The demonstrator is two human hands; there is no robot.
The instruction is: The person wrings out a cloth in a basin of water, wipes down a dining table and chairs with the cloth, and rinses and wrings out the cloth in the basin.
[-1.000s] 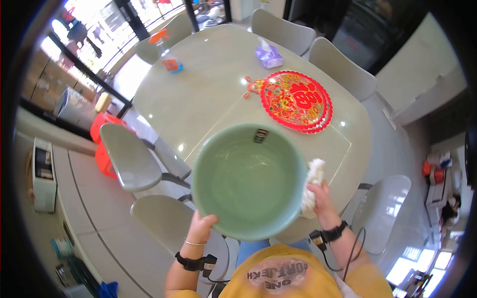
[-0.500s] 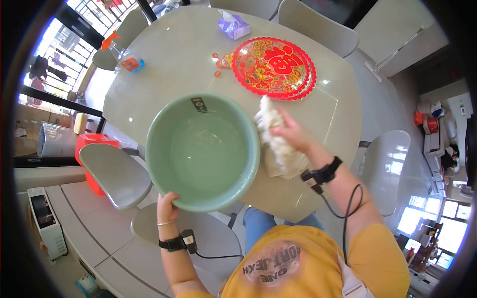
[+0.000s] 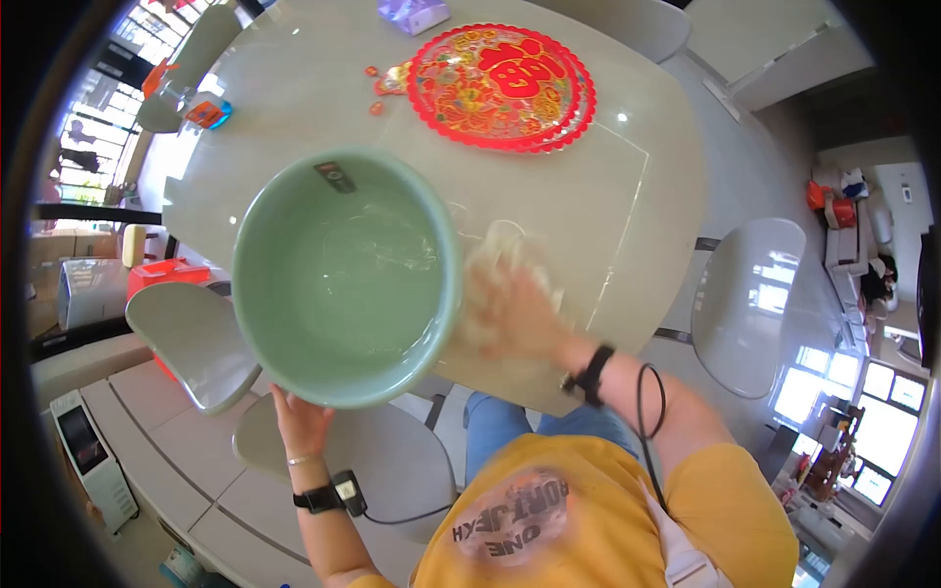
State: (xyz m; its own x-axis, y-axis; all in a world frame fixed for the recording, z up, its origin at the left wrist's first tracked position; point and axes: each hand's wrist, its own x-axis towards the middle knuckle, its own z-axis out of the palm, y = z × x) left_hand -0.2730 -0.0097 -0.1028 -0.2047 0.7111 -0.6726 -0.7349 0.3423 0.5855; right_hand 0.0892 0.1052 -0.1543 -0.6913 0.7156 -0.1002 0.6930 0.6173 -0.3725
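Note:
A round green basin (image 3: 333, 294) stands at the table's near left edge, with a dark label inside its far wall; ripples of light suggest clear water in it. My left hand (image 3: 302, 421) grips the near left rim, thumb near the top and other fingers partly hidden beneath. Just right of the basin, my right hand (image 3: 520, 314) is closed on a whitish cloth (image 3: 505, 250) against the tabletop. Both hand and cloth are smeared by motion, so single fingers do not show.
On the pale glossy table (image 3: 627, 196) lie red decorated round mats (image 3: 505, 88), a small ornament (image 3: 392, 80) and a purple tissue pack (image 3: 414, 14). A spray bottle (image 3: 206, 110) is at the far left. Chairs (image 3: 747, 309) surround the table.
My right hand has brought the cloth down and left, against the table beside the basin. The view has shifted, so the table things sit higher and further left. My left hand stays on the rim.

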